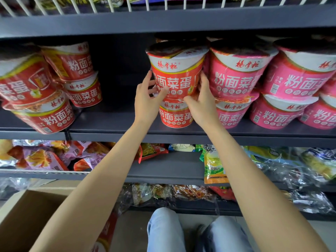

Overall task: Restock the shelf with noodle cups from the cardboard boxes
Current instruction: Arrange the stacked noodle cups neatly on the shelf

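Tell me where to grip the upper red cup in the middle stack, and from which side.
Grip the upper red cup low on its tapered wall, from the front, one palm on each flank, as the left hand and right hand do. Pink cups crowd its right; its wide rim would likely stop slipping.

Snack bags [41, 157] crowd the lower shelves, a green pouch [213, 164] hangs over one edge, and clear-wrapped packs [181, 194], perhaps dried snacks, lie lowest.
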Action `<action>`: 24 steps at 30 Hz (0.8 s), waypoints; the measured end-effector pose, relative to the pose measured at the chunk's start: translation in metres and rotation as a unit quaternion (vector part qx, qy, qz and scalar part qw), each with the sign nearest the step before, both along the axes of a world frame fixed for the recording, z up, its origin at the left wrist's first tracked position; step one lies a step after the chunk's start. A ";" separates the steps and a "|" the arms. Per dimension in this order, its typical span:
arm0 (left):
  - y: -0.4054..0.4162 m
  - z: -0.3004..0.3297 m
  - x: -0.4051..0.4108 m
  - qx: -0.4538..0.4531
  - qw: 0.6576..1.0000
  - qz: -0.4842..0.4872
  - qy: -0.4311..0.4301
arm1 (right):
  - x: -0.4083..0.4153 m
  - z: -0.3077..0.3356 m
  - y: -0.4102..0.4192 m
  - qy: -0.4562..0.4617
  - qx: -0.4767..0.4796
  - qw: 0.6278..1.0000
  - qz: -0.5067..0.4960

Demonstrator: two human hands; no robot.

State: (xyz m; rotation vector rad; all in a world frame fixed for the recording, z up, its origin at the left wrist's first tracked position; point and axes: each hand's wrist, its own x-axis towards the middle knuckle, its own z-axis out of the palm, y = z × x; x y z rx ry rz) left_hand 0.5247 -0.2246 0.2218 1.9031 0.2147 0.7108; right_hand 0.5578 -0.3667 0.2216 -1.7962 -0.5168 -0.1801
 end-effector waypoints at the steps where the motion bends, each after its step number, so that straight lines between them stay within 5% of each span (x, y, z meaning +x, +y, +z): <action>1: -0.001 0.000 0.000 0.015 1.000 0.003 0.000 | 0.001 0.000 0.000 0.001 -0.001 1.000 0.001; 13: -0.013 0.000 -0.002 -0.002 1.000 0.003 -0.022 | -0.001 0.005 0.002 -0.053 -0.107 0.988 -0.097; 24: -0.013 -0.006 0.003 0.013 0.998 0.052 -0.031 | 0.004 0.009 -0.001 -0.017 -0.058 0.998 -0.027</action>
